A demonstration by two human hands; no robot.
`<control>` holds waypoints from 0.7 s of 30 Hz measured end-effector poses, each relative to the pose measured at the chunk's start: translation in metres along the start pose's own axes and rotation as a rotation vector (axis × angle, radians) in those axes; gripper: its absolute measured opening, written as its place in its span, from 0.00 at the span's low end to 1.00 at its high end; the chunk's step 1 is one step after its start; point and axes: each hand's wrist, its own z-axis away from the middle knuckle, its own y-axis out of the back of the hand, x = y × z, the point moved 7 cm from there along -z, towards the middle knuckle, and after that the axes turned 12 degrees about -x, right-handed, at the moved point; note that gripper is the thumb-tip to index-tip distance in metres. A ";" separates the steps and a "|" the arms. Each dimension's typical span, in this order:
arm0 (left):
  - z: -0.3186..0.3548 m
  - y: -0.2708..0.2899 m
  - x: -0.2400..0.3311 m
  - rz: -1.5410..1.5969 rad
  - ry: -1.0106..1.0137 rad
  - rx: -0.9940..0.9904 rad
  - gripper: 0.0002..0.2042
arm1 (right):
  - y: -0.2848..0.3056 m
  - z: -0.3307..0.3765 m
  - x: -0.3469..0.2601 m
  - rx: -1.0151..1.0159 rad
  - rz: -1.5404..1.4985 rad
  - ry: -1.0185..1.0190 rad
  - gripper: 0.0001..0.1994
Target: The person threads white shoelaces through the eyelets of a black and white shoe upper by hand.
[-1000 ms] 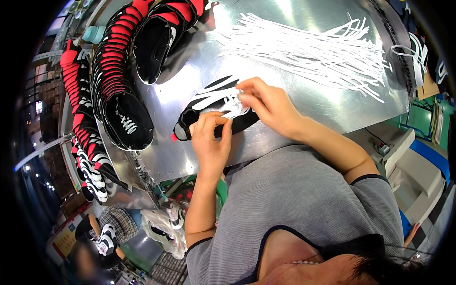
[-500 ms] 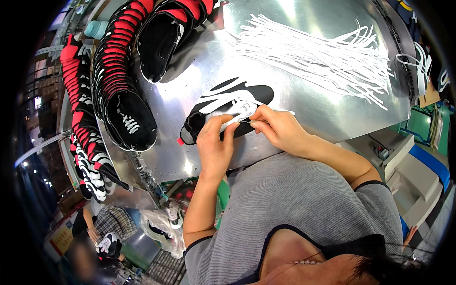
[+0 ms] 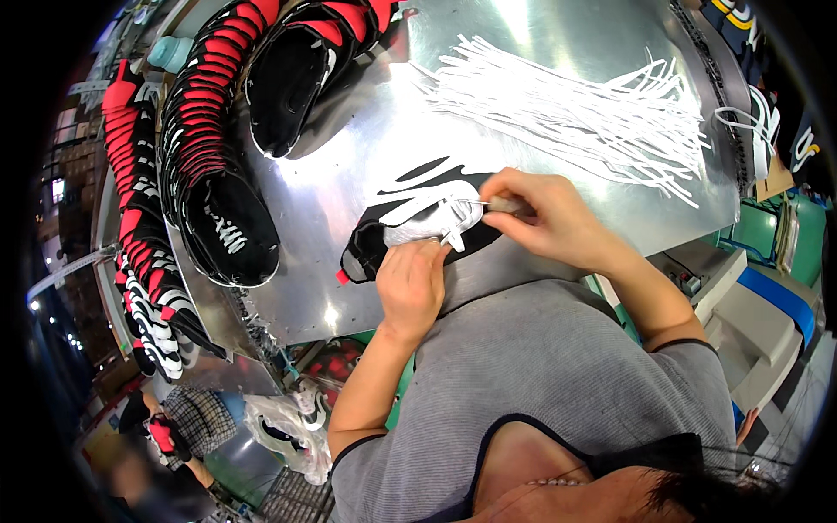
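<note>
A black-and-white shoe upper (image 3: 401, 209) with a small red tab lies on the metal table in front of me. White lace (image 3: 455, 228) runs across its throat, and a loose part hangs over the near edge. My left hand (image 3: 411, 283) is closed on the near edge of the upper, beside the lacing. My right hand (image 3: 549, 218) grips an awl-like tool (image 3: 508, 206) by its short brownish handle. Its thin metal tip points left and reaches the lacing; whether the tip is hooked is too small to tell.
A bundle of white laces (image 3: 575, 113) lies farther back on the metal table (image 3: 314, 209). Nested rows of black-and-red uppers (image 3: 231, 235) line the left side. White loops (image 3: 761, 122) hang at the right edge. Another person (image 3: 196, 418) handles a shoe at lower left.
My right hand has moved slightly right and now shows the awl-like tool at the lacing. My left hand has shifted from the lace end to the upper's near edge.
</note>
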 end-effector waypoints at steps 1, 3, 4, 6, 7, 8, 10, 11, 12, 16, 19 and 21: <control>0.000 0.000 0.003 -0.006 -0.057 0.019 0.09 | -0.004 -0.006 -0.015 -0.025 -0.034 0.113 0.08; 0.001 -0.001 0.007 -0.018 -0.106 0.008 0.10 | -0.026 -0.021 -0.032 -0.131 0.280 0.222 0.09; 0.002 0.001 0.008 -0.032 -0.131 0.001 0.11 | -0.038 -0.029 -0.031 -0.147 0.409 0.258 0.09; 0.002 0.002 0.013 -0.028 -0.171 0.002 0.13 | -0.046 -0.037 -0.020 -0.247 0.502 0.114 0.10; 0.002 0.003 0.015 -0.024 -0.189 0.002 0.14 | -0.049 -0.040 -0.012 -0.299 0.548 0.039 0.10; 0.003 0.003 0.014 -0.021 -0.178 -0.011 0.14 | -0.048 -0.043 -0.010 -0.273 0.442 0.087 0.10; 0.003 0.002 0.012 -0.006 -0.159 -0.034 0.14 | -0.042 -0.044 -0.013 -0.218 0.236 0.172 0.11; 0.003 0.001 0.011 0.025 -0.139 -0.045 0.12 | -0.041 -0.042 -0.006 -0.243 0.138 0.061 0.10; 0.004 0.001 0.010 0.053 -0.113 -0.053 0.11 | -0.026 -0.042 -0.016 -0.138 -0.106 0.125 0.10; -0.001 0.004 0.011 0.132 -0.072 -0.163 0.12 | 0.033 -0.042 -0.037 0.194 -0.503 0.352 0.09; 0.007 -0.002 -0.006 0.330 0.200 -0.142 0.22 | -0.019 -0.059 0.001 0.033 -0.462 0.221 0.08; 0.007 0.001 -0.020 0.568 0.516 -0.166 0.32 | -0.039 -0.060 0.008 -0.054 -0.346 0.138 0.09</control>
